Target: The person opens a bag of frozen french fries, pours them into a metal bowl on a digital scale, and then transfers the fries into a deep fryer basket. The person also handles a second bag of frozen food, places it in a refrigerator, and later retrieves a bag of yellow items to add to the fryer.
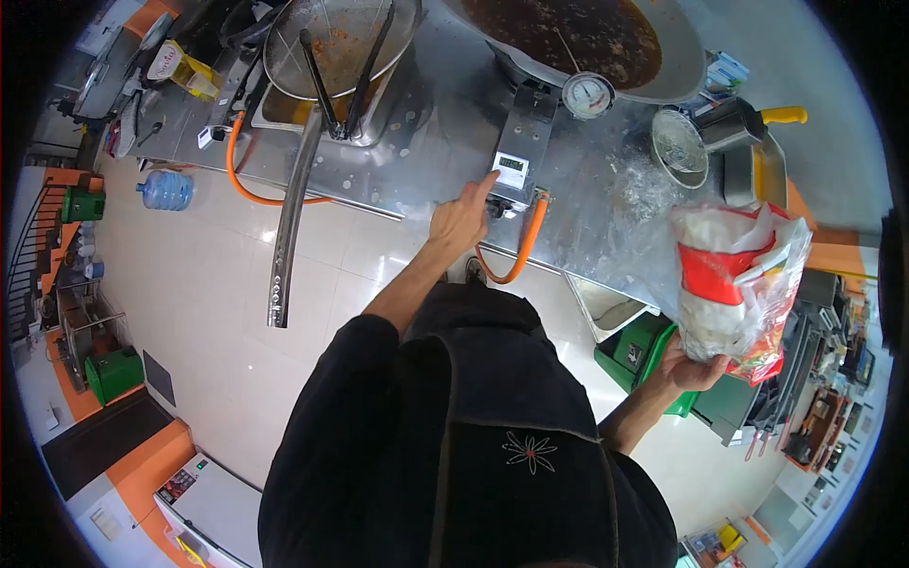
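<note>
With its index finger extended, my left hand (460, 216) touches the lower edge of a small white digital timer (511, 169). The timer sits on the front of a metal gas burner (529, 121). My right hand (692, 370) holds up a red and white plastic bag (731, 284) from below, at the counter's right end. Behind the burner is a large metal pan of dark brown liquid (568, 32), with a dial thermometer (588, 94) at its rim. Black-handled tongs (334, 106) rest on a round mesh strainer (355, 42), whose long metal handle (290, 234) juts past the counter's edge.
An orange gas hose (529, 248) loops below the burner, and another (234, 167) lies at left. White powder (643, 184) covers the steel counter near a small sieve (679, 148) and a yellow-handled pot (731, 124). A green bin (635, 355) stands under the counter; a water jug (167, 190) lies on the floor.
</note>
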{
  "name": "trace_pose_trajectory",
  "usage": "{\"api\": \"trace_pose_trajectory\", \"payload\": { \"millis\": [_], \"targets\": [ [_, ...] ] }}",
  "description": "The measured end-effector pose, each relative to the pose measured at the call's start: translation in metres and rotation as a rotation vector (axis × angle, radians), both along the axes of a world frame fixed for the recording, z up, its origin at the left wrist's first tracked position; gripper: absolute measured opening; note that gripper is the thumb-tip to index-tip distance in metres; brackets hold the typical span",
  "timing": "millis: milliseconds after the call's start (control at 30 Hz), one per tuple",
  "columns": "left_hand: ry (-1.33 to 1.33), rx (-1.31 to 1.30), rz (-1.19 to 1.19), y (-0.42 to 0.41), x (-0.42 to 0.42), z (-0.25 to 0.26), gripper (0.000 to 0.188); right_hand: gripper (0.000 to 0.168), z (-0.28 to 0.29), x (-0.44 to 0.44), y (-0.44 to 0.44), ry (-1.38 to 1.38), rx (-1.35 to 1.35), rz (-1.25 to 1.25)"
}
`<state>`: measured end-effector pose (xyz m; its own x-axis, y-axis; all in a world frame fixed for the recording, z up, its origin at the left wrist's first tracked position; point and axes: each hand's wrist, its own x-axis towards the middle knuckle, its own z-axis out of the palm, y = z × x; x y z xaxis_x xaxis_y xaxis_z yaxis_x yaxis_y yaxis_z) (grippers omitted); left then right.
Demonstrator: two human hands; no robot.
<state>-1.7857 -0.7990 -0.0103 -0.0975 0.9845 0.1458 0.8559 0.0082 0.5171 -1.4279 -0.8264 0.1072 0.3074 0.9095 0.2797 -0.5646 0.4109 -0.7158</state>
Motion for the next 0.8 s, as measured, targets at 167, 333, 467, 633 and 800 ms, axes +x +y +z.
{"api": "trace_pose_trajectory", "payload": {
  "millis": [167,333,467,633,800],
  "targets": [
    [-0.666,-0.112,-0.046,-0.045,0.007,0.064,0.05,0.062,-0.011,0.009,-0.013,-0.06,0.104,0.25],
    [-1.168,0.044,-0.448,-0.093,-0.004,0.157,0.077,0.063,0.009,-0.037,-0.032,-0.037,0.13,0.419],
    [-0.889,0.305,-0.537,-0.159,-0.04,0.192,0.077,0.063,0.023,-0.123,-0.05,0.003,0.133,0.572],
    [-0.878,0.419,-0.041,-0.302,-0.129,0.17,0.023,0.064,0.025,-0.278,-0.113,0.084,0.029,0.838],
    [-1.203,0.538,0.414,-0.44,-0.202,0.16,0.024,0.061,0.025,-0.44,-0.219,0.094,-0.215,1.25]
  ]
}}
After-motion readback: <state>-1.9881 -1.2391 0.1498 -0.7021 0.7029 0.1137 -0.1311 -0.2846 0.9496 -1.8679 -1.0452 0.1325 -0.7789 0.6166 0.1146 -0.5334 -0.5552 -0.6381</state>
